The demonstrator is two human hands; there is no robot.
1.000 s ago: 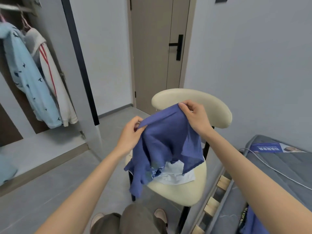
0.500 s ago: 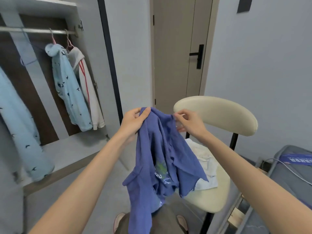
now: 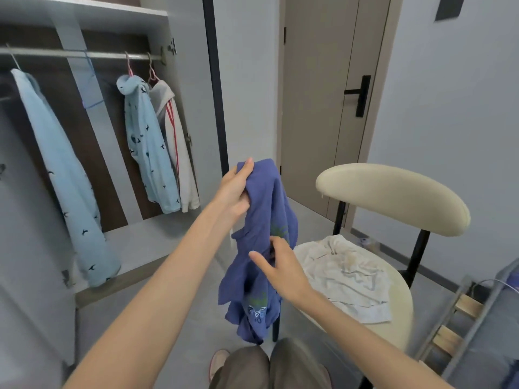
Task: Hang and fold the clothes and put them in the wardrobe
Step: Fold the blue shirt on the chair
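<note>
I saw the left hand (image 3: 234,192) clamped on the top of the blue shirt (image 3: 266,217), which hung below it. The right hand (image 3: 280,266) sat lower against the shirt; pinching or not, I could not tell. The wardrobe (image 3: 84,15) stood left of both hands.

- One head-worn view looks forward and down, close over the person's arms (image 3: 168,276), with the blue shirt (image 3: 266,217) near centre.
- It faces the wardrobe (image 3: 84,15) far left, a door (image 3: 317,108) far centre, a chair (image 3: 393,197) near right.
</note>
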